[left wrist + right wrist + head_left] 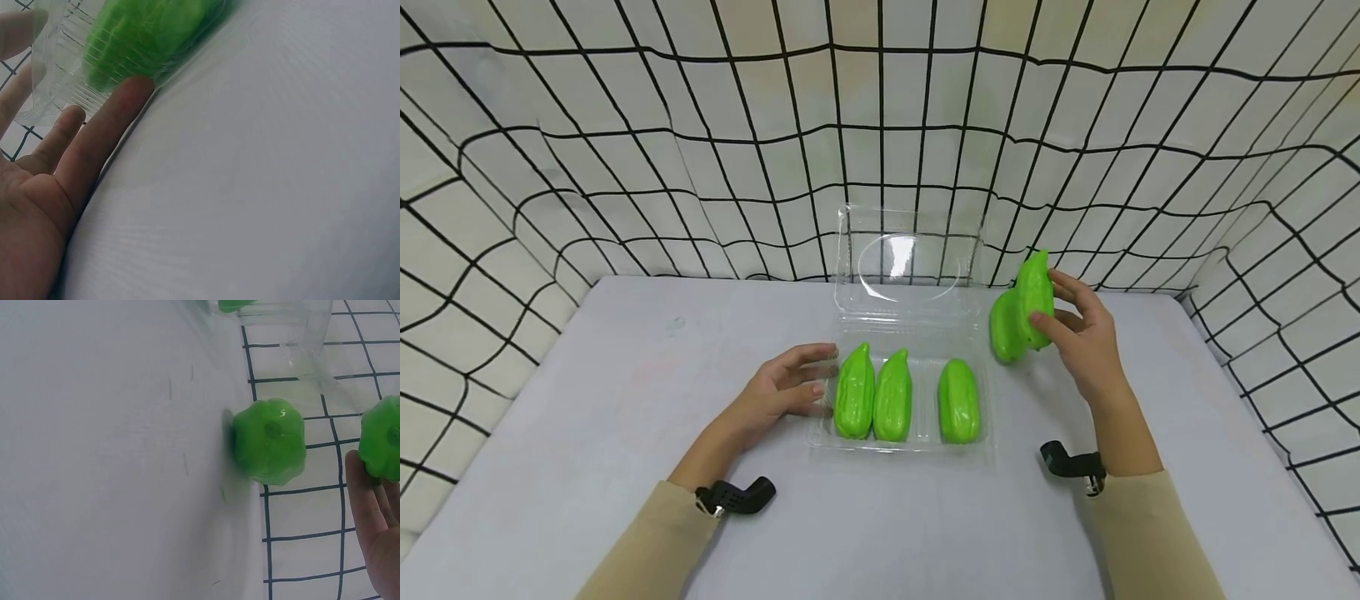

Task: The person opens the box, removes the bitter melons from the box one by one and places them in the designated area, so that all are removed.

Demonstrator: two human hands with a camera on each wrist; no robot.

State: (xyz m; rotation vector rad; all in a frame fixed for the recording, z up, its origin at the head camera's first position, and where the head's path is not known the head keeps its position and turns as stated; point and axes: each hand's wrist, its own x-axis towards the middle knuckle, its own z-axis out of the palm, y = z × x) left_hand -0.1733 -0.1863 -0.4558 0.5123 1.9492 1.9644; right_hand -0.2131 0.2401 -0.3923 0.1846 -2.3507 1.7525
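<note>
My right hand pinches a shiny green ribbed gourd between thumb and fingers, its narrow tip pointing up, above the table. Just left of it and lower, a second gourd lies on the table, partly overlapped in the head view. My left hand rests against the left side of a clear plastic clamshell box, fingers extended; the left wrist view has a fingertip right at its ribbed wall. Inside the box are two gourds side by side at left and one gourd at right, with a gap between.
The box's clear lid stands raised at the back, near the table's far edge. A white table lies under everything. Behind and on both sides hangs a black grid net over white cloth.
</note>
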